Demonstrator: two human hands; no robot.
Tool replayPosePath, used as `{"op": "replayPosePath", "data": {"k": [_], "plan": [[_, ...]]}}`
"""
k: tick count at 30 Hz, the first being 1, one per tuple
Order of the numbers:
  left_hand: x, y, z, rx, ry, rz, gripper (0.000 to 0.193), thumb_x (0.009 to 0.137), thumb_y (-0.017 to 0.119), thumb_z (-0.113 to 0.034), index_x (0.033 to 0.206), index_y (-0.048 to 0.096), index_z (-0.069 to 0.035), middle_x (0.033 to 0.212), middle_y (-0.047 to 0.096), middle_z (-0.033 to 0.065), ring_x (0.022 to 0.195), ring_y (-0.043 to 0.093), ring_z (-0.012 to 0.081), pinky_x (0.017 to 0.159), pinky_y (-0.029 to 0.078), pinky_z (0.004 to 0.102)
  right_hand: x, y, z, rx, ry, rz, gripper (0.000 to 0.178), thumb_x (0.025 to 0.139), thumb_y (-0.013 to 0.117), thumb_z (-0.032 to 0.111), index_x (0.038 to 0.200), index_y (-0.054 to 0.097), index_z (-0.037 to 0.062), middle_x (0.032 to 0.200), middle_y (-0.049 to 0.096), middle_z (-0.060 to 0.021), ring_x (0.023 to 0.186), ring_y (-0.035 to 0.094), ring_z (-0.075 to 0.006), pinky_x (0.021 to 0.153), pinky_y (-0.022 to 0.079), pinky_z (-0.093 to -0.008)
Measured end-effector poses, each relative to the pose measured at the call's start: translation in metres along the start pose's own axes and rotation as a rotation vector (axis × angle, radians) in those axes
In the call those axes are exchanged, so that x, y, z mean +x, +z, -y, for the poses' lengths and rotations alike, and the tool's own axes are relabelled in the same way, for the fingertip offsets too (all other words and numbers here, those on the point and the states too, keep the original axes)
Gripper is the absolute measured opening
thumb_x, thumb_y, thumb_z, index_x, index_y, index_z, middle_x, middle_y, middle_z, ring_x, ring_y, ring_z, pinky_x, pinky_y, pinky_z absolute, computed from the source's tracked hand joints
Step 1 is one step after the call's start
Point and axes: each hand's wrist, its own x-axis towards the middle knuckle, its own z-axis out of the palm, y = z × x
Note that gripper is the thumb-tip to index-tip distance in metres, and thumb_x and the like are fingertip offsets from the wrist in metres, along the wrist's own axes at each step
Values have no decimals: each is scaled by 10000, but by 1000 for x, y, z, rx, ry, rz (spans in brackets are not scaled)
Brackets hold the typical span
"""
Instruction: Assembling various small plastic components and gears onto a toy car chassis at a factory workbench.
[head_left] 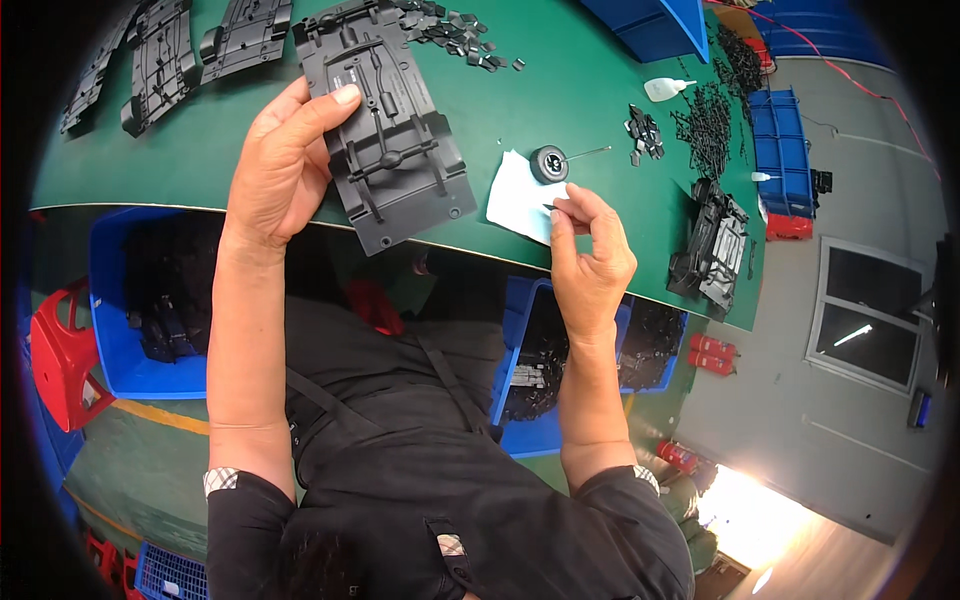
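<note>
My left hand is closed on the edge of a black plastic toy-car chassis, thumb on top. The chassis is tilted over the table's near edge, with its moulded axle and shaft shapes facing up. My right hand is pinched together over a folded white paper or cloth. A tiny dark bit shows at its fingertips, too small to name. Just beyond these fingers a small black wheel rests on the white piece, and a thin metal rod sticks out beside it.
On the green table lie more black chassis at far left, small black pieces, a white glue bottle, piles of black parts and another chassis assembly. Blue bins and a red stool stand below.
</note>
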Motion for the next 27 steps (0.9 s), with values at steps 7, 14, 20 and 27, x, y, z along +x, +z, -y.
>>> {"op": "replayPosePath", "data": {"k": [7,14,20,27], "plan": [[0,0,0,4,6,-4,305,889,601,-112,1161,535,8,1061,633,68,942,619,128,833,508,284,2,4,0,-115,-144,2,358,730,672,-84,1061,615,38,843,685,-78,755,624,-233,674,506,-327],[-1,-1,1,5,16,-10,303,889,604,-119,1154,537,12,1048,634,73,915,625,131,804,521,283,3,-1,7,-134,-111,76,332,729,673,-79,1037,618,34,846,686,-78,752,620,-246,677,507,-330],[0,0,1,2,2,4,304,888,606,-122,1153,535,11,1053,632,74,921,621,131,812,516,285,-1,-5,6,14,7,-89,269,784,662,-64,1041,621,5,872,677,-82,773,621,-148,686,507,-259],[-1,-1,1,44,2,11,308,884,614,-124,1150,538,12,1059,632,77,939,611,131,844,488,285,0,-19,18,754,503,-261,241,861,643,-5,1089,592,-61,919,638,-92,782,629,-147,700,537,-260]]}}
